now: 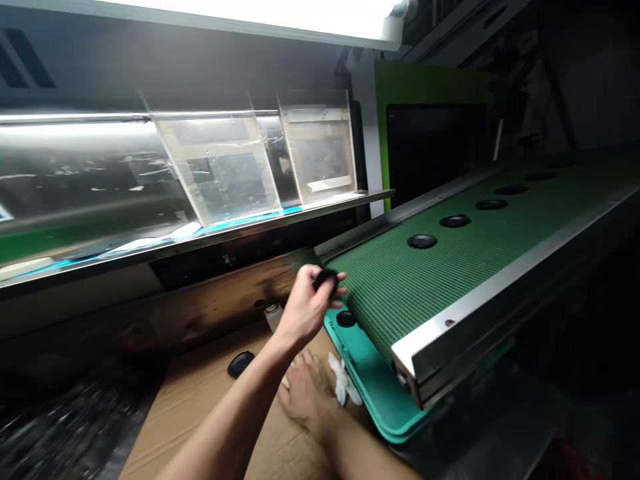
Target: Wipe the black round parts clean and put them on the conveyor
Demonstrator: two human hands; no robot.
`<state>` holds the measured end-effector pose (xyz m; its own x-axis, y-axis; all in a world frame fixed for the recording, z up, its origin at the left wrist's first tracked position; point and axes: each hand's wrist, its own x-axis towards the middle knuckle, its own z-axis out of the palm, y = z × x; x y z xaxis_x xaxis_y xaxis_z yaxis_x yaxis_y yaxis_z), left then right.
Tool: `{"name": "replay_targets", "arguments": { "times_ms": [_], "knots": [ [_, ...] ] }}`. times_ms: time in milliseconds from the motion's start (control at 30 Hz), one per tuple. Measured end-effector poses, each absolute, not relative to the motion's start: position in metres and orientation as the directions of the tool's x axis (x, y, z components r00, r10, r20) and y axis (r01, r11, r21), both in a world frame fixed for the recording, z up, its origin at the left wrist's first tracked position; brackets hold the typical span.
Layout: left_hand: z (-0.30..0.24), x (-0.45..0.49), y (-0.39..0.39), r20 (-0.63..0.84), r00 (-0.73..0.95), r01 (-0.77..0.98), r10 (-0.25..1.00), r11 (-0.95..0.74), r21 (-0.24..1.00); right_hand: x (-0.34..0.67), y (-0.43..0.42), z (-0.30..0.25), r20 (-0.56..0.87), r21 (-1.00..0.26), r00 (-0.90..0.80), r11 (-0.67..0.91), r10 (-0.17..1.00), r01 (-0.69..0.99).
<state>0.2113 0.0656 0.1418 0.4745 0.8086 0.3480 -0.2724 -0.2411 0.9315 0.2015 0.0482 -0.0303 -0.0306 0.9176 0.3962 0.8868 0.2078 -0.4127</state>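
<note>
My left hand (306,308) is raised at the near end of the green conveyor belt (400,287), its fingers closed on a small black round part (325,277). My right hand (306,393) lies flat with fingers spread on the cardboard sheet (210,400), just below the left hand. Another black part (345,319) sits on the teal tray (385,400) under the belt's end. One more black part (241,364) lies on the cardboard to the left of my arm. Several black parts (421,241) ride in a row on the belt.
A white scrap (343,381) lies at the tray's edge beside my right hand. A small pale cylinder (273,315) stands by the wooden board. A metal shelf (210,230) with clear plastic holders (225,167) runs above. The belt's steel frame (500,287) juts out at the right.
</note>
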Motion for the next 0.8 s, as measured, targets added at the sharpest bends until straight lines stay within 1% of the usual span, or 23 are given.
{"name": "replay_targets", "arguments": {
  "times_ms": [67, 100, 133, 200, 267, 333, 367, 433, 500, 533, 600, 700, 800],
  "knots": [
    [0.108, 0.143, 0.046, 0.238, 0.301, -0.296, 0.923, -0.146, 0.944, 0.202, 0.047, -0.028, 0.41, -0.432, 0.012, 0.183, 0.912, 0.883],
    [0.087, 0.111, 0.037, 0.17, 0.186, -0.3, 0.968, -0.109, 0.948, 0.201, 0.047, -0.027, 0.419, -0.447, 0.026, 0.181, 0.908, 0.876],
    [0.066, 0.081, 0.03, 0.087, 0.11, -0.302, 0.99, -0.05, 0.952, 0.199, 0.047, -0.026, 0.436, -0.468, 0.036, 0.192, 0.899, 0.863],
    [0.027, 0.034, 0.019, -0.075, 0.035, -0.37, 0.997, 0.083, 0.925, 0.19, 0.046, -0.025, 0.484, -0.534, 0.07, 0.231, 0.872, 0.813],
    [0.0, 0.009, 0.016, -0.16, 0.06, -0.519, 0.985, 0.168, 0.838, 0.173, 0.042, -0.025, 0.53, -0.611, 0.104, 0.294, 0.841, 0.735],
    [-0.012, 0.001, 0.019, -0.164, 0.126, -0.658, 0.978, 0.206, 0.724, 0.151, 0.032, -0.025, 0.551, -0.658, 0.097, 0.36, 0.829, 0.661],
    [-0.014, 0.002, 0.02, -0.162, 0.151, -0.704, 0.975, 0.221, 0.675, 0.139, 0.025, -0.025, 0.556, -0.659, 0.077, 0.383, 0.827, 0.647],
    [-0.013, 0.005, 0.023, -0.191, 0.174, -0.747, 0.966, 0.256, 0.614, 0.12, 0.009, -0.024, 0.56, -0.617, -0.001, 0.417, 0.829, 0.667],
    [-0.01, 0.007, 0.024, -0.228, 0.211, -0.76, 0.951, 0.306, 0.574, 0.107, -0.003, -0.021, 0.557, -0.54, -0.101, 0.451, 0.825, 0.711],
    [-0.009, 0.007, 0.024, -0.222, 0.234, -0.77, 0.946, 0.32, 0.552, 0.104, -0.005, -0.018, 0.555, -0.502, -0.138, 0.463, 0.82, 0.73],
    [-0.01, 0.005, 0.022, -0.166, 0.306, -0.787, 0.937, 0.348, 0.509, 0.103, -0.004, -0.014, 0.553, -0.46, -0.139, 0.44, 0.821, 0.771],
    [-0.015, 0.004, 0.021, -0.11, 0.392, -0.789, 0.913, 0.395, 0.471, 0.107, 0.006, -0.011, 0.558, -0.447, -0.042, 0.343, 0.829, 0.826],
    [-0.019, 0.004, 0.024, -0.134, 0.403, -0.79, 0.905, 0.418, 0.448, 0.11, 0.011, -0.014, 0.583, -0.378, -0.127, 0.406, 0.802, 0.832]
  ]
}}
